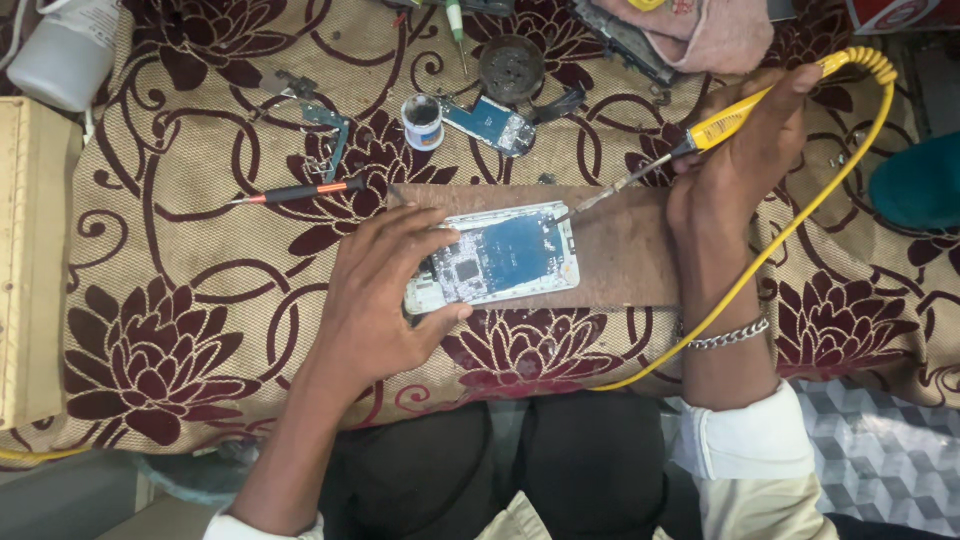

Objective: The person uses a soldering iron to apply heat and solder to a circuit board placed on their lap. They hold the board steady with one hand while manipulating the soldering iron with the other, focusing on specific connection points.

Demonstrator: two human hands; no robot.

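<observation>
The left hand (375, 300) is pinching by its edges the thin, opened white phone with its fragile blue circuit board (495, 258) on the brown wooden board (625, 255), while the right hand (740, 165), fingers closed, is gripping the light yellow-handled soldering iron (735, 115) pen-style.

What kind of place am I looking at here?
Likely a small phone repair bench: an opened phone on a wooden board, a yellow soldering iron in the right hand, a loose circuit board.
</observation>
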